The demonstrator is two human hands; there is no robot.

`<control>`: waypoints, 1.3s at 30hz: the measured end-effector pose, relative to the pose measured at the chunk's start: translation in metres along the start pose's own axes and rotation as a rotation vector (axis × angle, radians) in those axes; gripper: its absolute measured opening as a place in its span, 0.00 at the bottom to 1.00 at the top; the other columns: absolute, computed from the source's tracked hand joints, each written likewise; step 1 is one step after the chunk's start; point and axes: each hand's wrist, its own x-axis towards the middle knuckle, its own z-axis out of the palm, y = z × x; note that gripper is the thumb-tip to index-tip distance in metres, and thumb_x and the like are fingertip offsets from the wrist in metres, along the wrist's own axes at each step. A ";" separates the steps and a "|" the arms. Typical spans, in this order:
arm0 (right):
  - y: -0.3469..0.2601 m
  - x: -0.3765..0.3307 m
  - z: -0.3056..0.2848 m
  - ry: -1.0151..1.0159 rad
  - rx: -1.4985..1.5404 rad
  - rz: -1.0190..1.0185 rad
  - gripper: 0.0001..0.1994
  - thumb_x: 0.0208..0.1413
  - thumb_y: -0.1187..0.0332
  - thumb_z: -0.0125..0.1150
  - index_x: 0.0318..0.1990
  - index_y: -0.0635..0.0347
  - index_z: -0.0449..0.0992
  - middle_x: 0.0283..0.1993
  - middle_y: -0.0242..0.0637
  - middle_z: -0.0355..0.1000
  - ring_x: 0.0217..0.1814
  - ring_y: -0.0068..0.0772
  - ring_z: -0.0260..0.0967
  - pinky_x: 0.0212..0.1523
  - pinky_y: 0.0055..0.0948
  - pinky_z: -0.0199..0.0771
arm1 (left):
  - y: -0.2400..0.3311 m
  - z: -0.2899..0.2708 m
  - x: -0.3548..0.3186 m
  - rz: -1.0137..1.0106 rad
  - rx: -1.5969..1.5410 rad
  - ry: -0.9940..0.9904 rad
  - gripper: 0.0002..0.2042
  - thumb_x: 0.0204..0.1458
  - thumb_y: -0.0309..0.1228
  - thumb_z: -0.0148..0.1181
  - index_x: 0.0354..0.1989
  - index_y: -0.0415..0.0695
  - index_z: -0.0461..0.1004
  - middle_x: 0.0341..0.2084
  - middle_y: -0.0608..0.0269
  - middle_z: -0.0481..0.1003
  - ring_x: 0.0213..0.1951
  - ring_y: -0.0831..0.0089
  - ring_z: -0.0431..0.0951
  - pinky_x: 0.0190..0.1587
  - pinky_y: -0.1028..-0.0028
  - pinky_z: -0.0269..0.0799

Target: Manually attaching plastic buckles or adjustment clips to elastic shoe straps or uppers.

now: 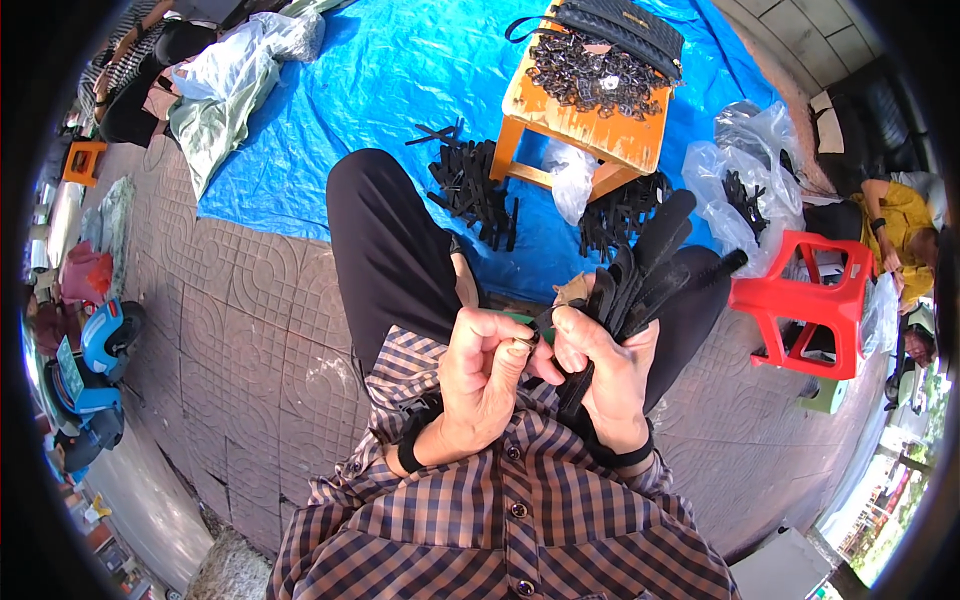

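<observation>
In front of my shirt, my right hand [612,385] is closed around a bundle of black straps [650,270]. They fan out above the fist toward the upper right, and some dark ends show below it. My left hand [485,375] is beside it, thumb and forefinger pinched on a small dark piece at the near side of the bundle. That piece is too small to name. The fingertips of both hands nearly meet there. A scrap of tan material [574,291] shows just above my right thumb.
Ahead, a wooden stool [520,98] on a blue tarp [370,100] bears small dark ring-like pieces [590,75] and a black pouch [625,35]. Black straps [470,185] lie beside it. A red stool [800,300] and clear plastic bags [745,165] stand right. Other people sit at both sides.
</observation>
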 end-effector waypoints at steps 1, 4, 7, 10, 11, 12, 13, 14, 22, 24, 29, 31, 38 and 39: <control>-0.004 -0.001 0.004 0.001 0.001 0.002 0.04 0.49 0.82 0.57 0.32 0.68 0.70 0.20 0.29 0.66 0.15 0.14 0.58 0.15 0.16 0.56 | -0.001 0.000 0.000 -0.007 0.005 -0.003 0.06 0.58 0.24 0.45 0.40 0.35 0.58 0.28 0.53 0.71 0.26 0.71 0.76 0.31 0.76 0.74; -0.005 -0.002 0.010 -0.084 -0.156 -0.235 0.02 0.50 0.84 0.54 0.31 0.71 0.68 0.19 0.34 0.66 0.15 0.17 0.61 0.13 0.17 0.57 | 0.000 0.000 0.000 -0.046 0.017 0.004 0.06 0.58 0.24 0.45 0.40 0.36 0.58 0.28 0.54 0.71 0.26 0.72 0.76 0.30 0.77 0.73; -0.007 -0.003 0.009 -0.089 -0.182 -0.219 0.02 0.50 0.83 0.54 0.31 0.71 0.68 0.18 0.33 0.66 0.15 0.17 0.61 0.13 0.16 0.56 | 0.004 0.001 -0.001 -0.091 0.034 0.016 0.06 0.58 0.23 0.45 0.40 0.36 0.59 0.27 0.55 0.71 0.25 0.73 0.76 0.29 0.79 0.73; -0.001 0.001 -0.006 -0.057 -0.151 -0.021 0.02 0.51 0.79 0.57 0.31 0.67 0.71 0.18 0.27 0.65 0.15 0.14 0.58 0.16 0.15 0.55 | 0.006 0.003 0.000 -0.070 0.007 -0.004 0.05 0.58 0.23 0.45 0.40 0.35 0.60 0.26 0.56 0.71 0.24 0.74 0.76 0.27 0.79 0.73; 0.000 0.003 -0.007 -0.085 -0.081 0.036 0.02 0.51 0.78 0.57 0.31 0.66 0.71 0.17 0.25 0.64 0.15 0.13 0.58 0.16 0.15 0.55 | 0.004 0.001 -0.001 -0.071 0.007 -0.004 0.05 0.58 0.23 0.45 0.40 0.35 0.60 0.26 0.56 0.71 0.24 0.74 0.76 0.27 0.79 0.73; 0.000 0.004 -0.007 -0.084 -0.080 0.037 0.02 0.51 0.78 0.57 0.31 0.66 0.71 0.17 0.25 0.64 0.15 0.13 0.58 0.16 0.15 0.55 | 0.001 -0.001 0.000 -0.039 0.038 -0.042 0.05 0.58 0.23 0.45 0.39 0.35 0.61 0.26 0.56 0.72 0.24 0.75 0.76 0.27 0.80 0.73; -0.002 0.004 -0.006 -0.086 -0.073 0.064 0.03 0.51 0.78 0.55 0.33 0.68 0.71 0.19 0.28 0.65 0.15 0.15 0.58 0.16 0.16 0.56 | 0.000 -0.004 0.001 -0.007 0.068 -0.081 0.05 0.58 0.23 0.46 0.39 0.35 0.62 0.26 0.56 0.72 0.24 0.75 0.76 0.27 0.80 0.73; -0.003 0.004 -0.006 -0.084 -0.065 0.088 0.05 0.50 0.79 0.54 0.35 0.70 0.70 0.21 0.31 0.66 0.15 0.16 0.58 0.16 0.18 0.57 | 0.000 -0.005 0.002 -0.010 0.066 -0.086 0.05 0.58 0.23 0.46 0.39 0.35 0.62 0.26 0.56 0.72 0.24 0.75 0.76 0.27 0.80 0.73; 0.001 -0.001 -0.006 -0.095 0.023 0.049 0.06 0.49 0.80 0.54 0.36 0.70 0.70 0.22 0.32 0.66 0.16 0.17 0.59 0.17 0.18 0.58 | -0.001 -0.006 -0.001 0.060 0.111 -0.107 0.06 0.58 0.26 0.46 0.38 0.35 0.62 0.26 0.54 0.72 0.25 0.71 0.77 0.29 0.77 0.75; 0.003 -0.002 -0.005 -0.068 0.015 -0.004 0.03 0.50 0.81 0.56 0.31 0.67 0.70 0.18 0.28 0.65 0.16 0.15 0.59 0.16 0.16 0.56 | -0.002 -0.005 -0.001 0.041 0.055 -0.072 0.07 0.58 0.26 0.47 0.38 0.34 0.63 0.27 0.56 0.72 0.26 0.73 0.77 0.29 0.79 0.74; -0.002 -0.005 0.012 -0.085 -0.087 -0.139 0.02 0.51 0.83 0.54 0.31 0.69 0.68 0.18 0.30 0.65 0.15 0.15 0.58 0.13 0.17 0.54 | -0.001 -0.003 -0.002 -0.022 0.037 0.010 0.05 0.58 0.23 0.45 0.39 0.35 0.61 0.26 0.56 0.72 0.25 0.73 0.76 0.28 0.79 0.73; -0.001 -0.005 0.013 -0.042 -0.077 -0.129 0.02 0.51 0.83 0.54 0.29 0.69 0.69 0.17 0.29 0.64 0.14 0.14 0.57 0.13 0.16 0.54 | 0.002 0.004 -0.001 -0.041 0.013 0.052 0.04 0.58 0.22 0.45 0.39 0.35 0.60 0.25 0.56 0.72 0.24 0.74 0.76 0.28 0.79 0.73; 0.008 -0.007 0.009 -0.004 -0.135 -0.035 0.05 0.50 0.79 0.53 0.35 0.71 0.71 0.15 0.28 0.62 0.11 0.14 0.53 0.14 0.17 0.51 | -0.001 0.001 0.000 -0.005 0.059 0.101 0.05 0.56 0.19 0.47 0.37 0.36 0.58 0.24 0.57 0.71 0.22 0.76 0.75 0.24 0.80 0.72; 0.009 -0.007 0.009 -0.001 -0.146 -0.071 0.05 0.50 0.79 0.54 0.35 0.71 0.71 0.15 0.28 0.62 0.11 0.14 0.53 0.14 0.17 0.51 | -0.001 0.001 0.001 -0.009 0.090 0.103 0.05 0.56 0.19 0.47 0.37 0.36 0.57 0.23 0.57 0.71 0.22 0.76 0.75 0.24 0.81 0.71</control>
